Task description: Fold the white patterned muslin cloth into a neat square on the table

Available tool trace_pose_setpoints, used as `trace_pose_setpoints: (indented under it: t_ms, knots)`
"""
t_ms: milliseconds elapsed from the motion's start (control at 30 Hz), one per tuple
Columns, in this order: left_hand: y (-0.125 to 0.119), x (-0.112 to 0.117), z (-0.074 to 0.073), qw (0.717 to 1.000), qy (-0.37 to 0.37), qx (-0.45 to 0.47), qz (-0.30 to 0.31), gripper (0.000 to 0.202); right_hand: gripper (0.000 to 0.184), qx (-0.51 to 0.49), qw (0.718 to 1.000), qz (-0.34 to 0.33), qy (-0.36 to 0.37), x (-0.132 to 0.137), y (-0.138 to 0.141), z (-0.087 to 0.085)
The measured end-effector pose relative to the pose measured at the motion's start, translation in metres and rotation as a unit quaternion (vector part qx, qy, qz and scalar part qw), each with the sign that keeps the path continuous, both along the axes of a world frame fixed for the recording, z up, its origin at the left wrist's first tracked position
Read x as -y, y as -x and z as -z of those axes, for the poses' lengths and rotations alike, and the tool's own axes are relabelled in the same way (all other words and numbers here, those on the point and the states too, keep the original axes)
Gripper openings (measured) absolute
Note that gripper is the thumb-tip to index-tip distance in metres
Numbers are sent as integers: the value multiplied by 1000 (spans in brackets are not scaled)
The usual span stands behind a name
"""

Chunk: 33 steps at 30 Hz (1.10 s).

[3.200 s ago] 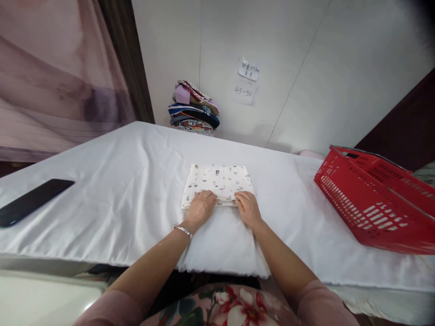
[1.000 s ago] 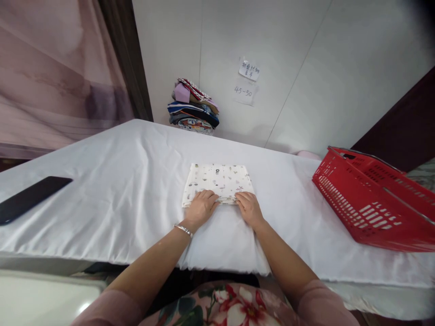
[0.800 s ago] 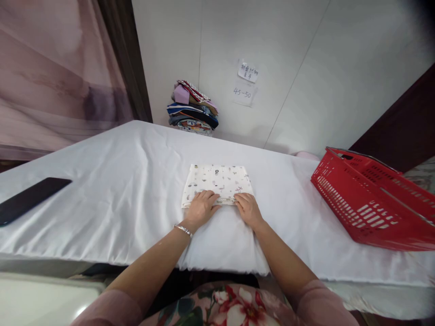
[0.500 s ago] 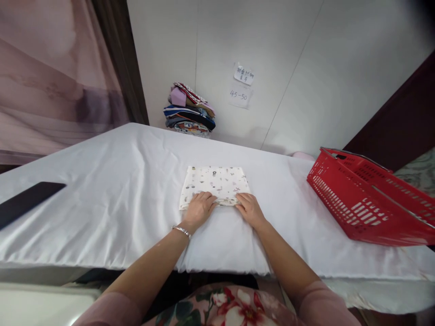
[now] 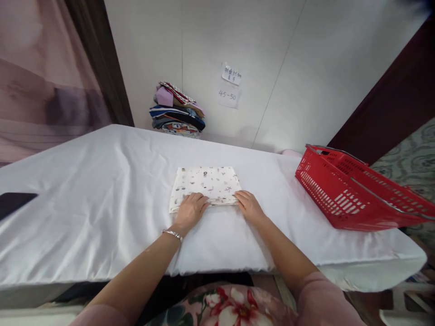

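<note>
A white sheet covers the surface (image 5: 84, 190). At its right end a red plastic basket (image 5: 343, 194) sits tilted, its wire handle down. A dark flat phone (image 5: 13, 203) lies at the far left edge. A stack of folded colourful clothes (image 5: 176, 115) rests against the white wall, just beside two paper notes (image 5: 228, 86), the lower reading 45-50.

Tabletop (image 5: 102, 190): draped in white sheet.
Lying on it: folded printed cloth (image 5: 205, 183), red basket (image 5: 343, 192), black phone (image 5: 13, 201).
</note>
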<state>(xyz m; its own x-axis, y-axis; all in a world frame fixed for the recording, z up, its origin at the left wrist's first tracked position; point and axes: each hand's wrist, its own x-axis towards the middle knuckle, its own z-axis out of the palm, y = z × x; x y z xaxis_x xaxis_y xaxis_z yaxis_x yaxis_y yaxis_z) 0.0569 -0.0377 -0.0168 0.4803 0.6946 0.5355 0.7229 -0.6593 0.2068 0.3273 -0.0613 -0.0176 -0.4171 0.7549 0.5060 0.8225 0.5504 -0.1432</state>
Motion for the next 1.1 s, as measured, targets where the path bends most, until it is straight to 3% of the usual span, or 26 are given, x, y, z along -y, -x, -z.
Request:
trace_pose_setpoints:
  t_ms: [233, 600, 833, 1000, 1100]
  knots:
    - [-1, 0, -1, 1000, -28, 2, -3, 25, 25, 10, 1000, 5, 23, -1, 2, -8]
    - [1, -6, 2, 997, -79, -2, 6, 24, 30, -33, 999, 13, 12, -5, -4, -4]
    - [1, -4, 5, 998, -48, -46, 17, 24, 31, -39, 997, 5, 62, -4, -9, 1]
    - [2, -4, 5, 998, -37, -41, 20, 24, 41, -149, 981, 51, 117, 8, -20, 6]
    - [2, -4, 4, 999, -29, -29, 22, 24, 42, -280, 936, 128, 171, 11, -23, 8]
